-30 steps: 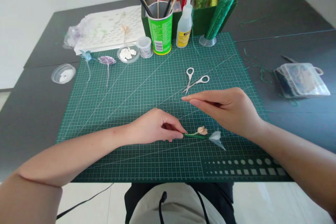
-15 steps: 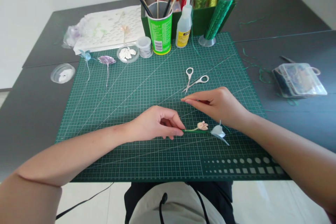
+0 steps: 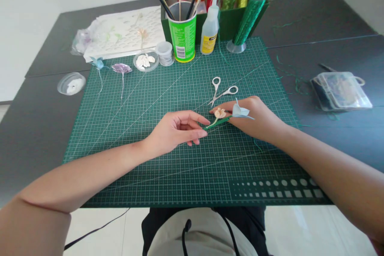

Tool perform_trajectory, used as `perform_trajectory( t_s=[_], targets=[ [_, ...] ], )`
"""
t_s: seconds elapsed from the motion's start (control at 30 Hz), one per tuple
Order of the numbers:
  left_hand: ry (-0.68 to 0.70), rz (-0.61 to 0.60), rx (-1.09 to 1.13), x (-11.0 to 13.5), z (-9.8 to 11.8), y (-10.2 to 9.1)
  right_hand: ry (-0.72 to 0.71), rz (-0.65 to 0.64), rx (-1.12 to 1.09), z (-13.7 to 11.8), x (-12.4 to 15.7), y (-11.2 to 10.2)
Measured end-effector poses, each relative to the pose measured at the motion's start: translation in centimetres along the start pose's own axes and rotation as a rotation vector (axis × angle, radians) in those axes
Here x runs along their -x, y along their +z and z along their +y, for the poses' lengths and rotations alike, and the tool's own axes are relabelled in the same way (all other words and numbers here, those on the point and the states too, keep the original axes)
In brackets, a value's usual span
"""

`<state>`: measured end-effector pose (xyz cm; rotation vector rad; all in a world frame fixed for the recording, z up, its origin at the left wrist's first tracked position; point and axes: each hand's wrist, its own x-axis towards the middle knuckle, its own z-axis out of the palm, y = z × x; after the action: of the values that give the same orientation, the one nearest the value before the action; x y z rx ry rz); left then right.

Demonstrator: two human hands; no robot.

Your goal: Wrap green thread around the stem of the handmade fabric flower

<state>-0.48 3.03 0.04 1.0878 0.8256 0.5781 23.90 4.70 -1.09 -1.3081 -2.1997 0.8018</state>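
My left hand pinches the lower end of a green-wrapped stem between thumb and fingertips. A small peach flower and a pale blue flower sit along this handmade flower stem, which slants up to the right above the mat. Just behind the flowers is my right hand, its fingers closed in a pinch and partly covered by the blooms. Whatever is between those fingertips is too small or hidden to name. White-handled scissors lie spread on the cutting mat, right beyond my right fingertips.
Along the back stand a green can of brushes, a glue bottle, a thread tube and a green box. Dishes of white petals and a purple flower are at left. A clear case lies right.
My left hand has lifted the flower stem up and away from me, tilting its tip upward. The flowers now overlap my right hand, which has barely moved.
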Motion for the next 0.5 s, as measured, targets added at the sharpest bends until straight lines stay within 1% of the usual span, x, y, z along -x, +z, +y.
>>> perform_trajectory(
  t_s=[0.1,0.2,0.27,0.37,0.43,0.5],
  targets=[
    [0.025,0.073,0.011,0.0,0.1,-0.1,0.007,0.042,0.067,0.1,-0.1,0.2],
    [0.048,0.103,0.009,-0.1,0.1,-0.4,0.006,0.006,0.030,-0.2,-0.3,0.0],
    [0.063,0.120,-0.003,-0.1,0.1,-0.6,0.049,-0.008,-0.069,-0.5,-0.4,-0.2],
    [0.092,0.158,-0.041,-0.5,0.0,-1.2,0.156,-0.007,-0.265,-0.6,-0.7,-0.7],
    [0.133,0.184,-0.066,-0.9,-0.1,-1.7,0.223,0.024,-0.392,-0.4,-0.8,-1.1],
    [0.184,0.225,-0.077,-1.4,-0.2,-2.2,0.274,0.087,-0.478,0.1,-1.0,-1.3]
  ],
)
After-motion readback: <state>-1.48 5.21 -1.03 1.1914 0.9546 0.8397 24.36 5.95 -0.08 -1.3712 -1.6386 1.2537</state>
